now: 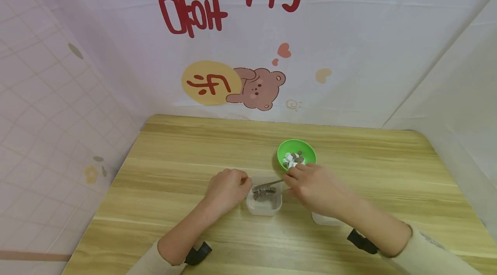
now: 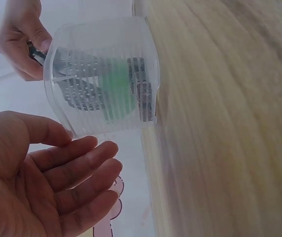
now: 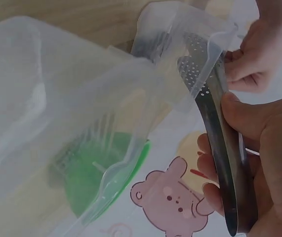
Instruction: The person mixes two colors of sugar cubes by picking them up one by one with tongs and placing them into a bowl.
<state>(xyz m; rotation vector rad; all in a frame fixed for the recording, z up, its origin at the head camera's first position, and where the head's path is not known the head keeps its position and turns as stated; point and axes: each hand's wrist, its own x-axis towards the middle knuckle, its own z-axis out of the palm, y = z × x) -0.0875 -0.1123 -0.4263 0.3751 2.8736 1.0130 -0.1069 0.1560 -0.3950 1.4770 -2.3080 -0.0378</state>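
My left hand [image 1: 228, 188] pinches the rim of a small clear plastic container [image 1: 265, 211] between thumb and fingers, at its left side. The container stands on the table with several dark brown pieces [image 2: 144, 96] at its bottom. In my right hand [image 1: 316, 186] I grip metal tongs [image 3: 237, 177], fingers and thumb around the arms. Their perforated heads [image 3: 190, 71] reach down inside the container. Behind it, a green bowl [image 1: 286, 143] holds several white and brown pieces [image 1: 294, 159], partly covered by my right hand.
A second clear plastic container [image 1: 325, 219] stands under my right forearm, largely hidden in the head view and close up in the right wrist view. Wood-patterned table [image 1: 186, 145] lies all around. White printed cloth [image 1: 349, 50] hangs behind and at the sides.
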